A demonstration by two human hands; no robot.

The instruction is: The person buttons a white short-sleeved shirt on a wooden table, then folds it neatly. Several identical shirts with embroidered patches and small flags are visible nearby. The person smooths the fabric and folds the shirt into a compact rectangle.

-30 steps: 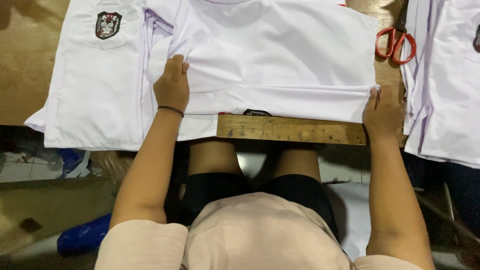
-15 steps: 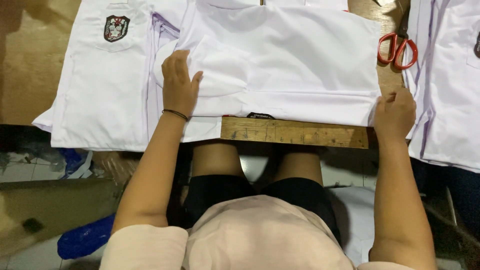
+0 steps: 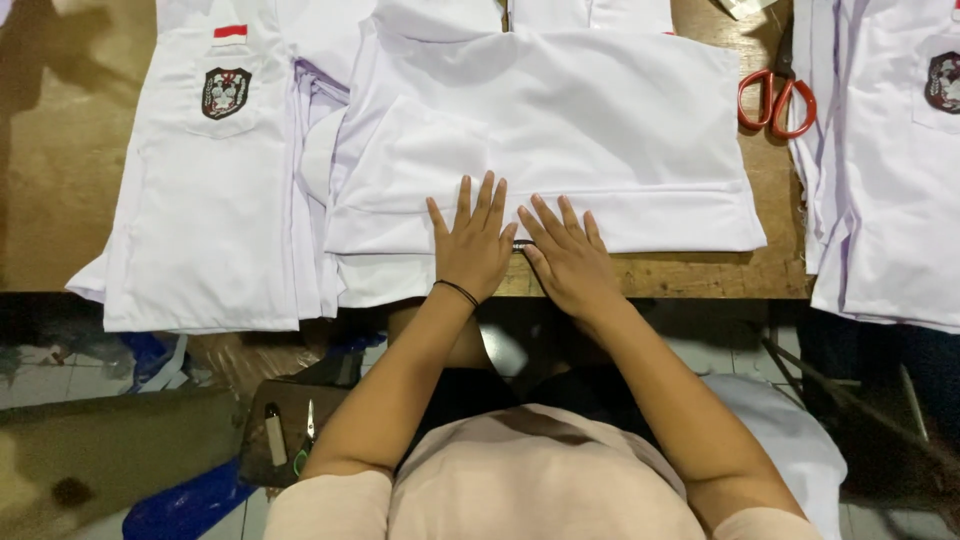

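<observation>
Head view: left hand (image 3: 472, 248) and right hand (image 3: 570, 262) lie side by side, fingers spread flat, gripping nothing, on the near hem of the folded white shirt (image 3: 560, 140); its long axis runs left-right across the wooden surface (image 3: 690, 272), extending away from the fingers

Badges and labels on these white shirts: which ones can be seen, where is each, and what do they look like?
Shield badge: chest pocket of the left shirt; dark shield with a red and white emblem.
Flag patch: just above that badge; small rectangle, red over white.
Second shield badge: shirt at the right edge; dark shield, partly cut off.
Small dark tag: hem of the middle shirt, between left hand and right hand.
</observation>
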